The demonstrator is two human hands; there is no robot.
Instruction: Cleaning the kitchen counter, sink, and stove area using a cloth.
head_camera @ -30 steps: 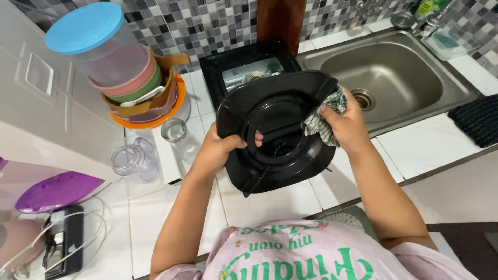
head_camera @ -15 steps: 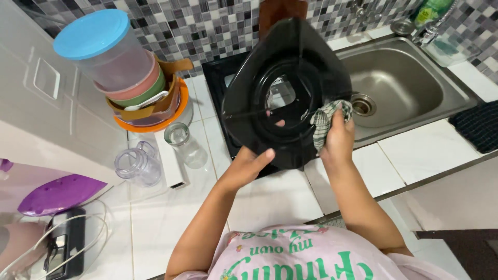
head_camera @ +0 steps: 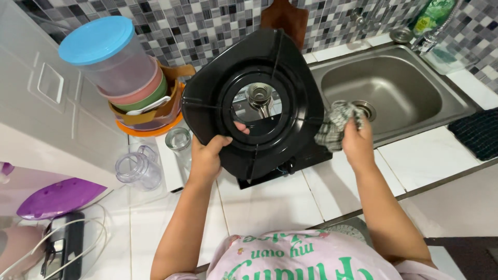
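Note:
My left hand [head_camera: 208, 155] grips the lower rim of a black stove pan support [head_camera: 254, 101], a rounded plate with a round hole in the middle, tilted up above the black gas stove [head_camera: 290, 163]. Through the hole I see the metal burner [head_camera: 258, 98]. My right hand [head_camera: 358, 140] holds a checkered grey cloth [head_camera: 334, 122], bunched, just off the plate's right edge and in front of the sink.
A steel sink [head_camera: 394, 91] lies at the right, a dark mat [head_camera: 477, 132] beside it. At the left stand a stack of bowls under a blue-lidded container [head_camera: 111, 57], a glass [head_camera: 179, 140], a clear jug [head_camera: 137, 168] and a purple iron [head_camera: 57, 197].
The plate has been lifted and tilted upright, now held by my left hand alone. My right hand with the cloth has come off its rim and moved right.

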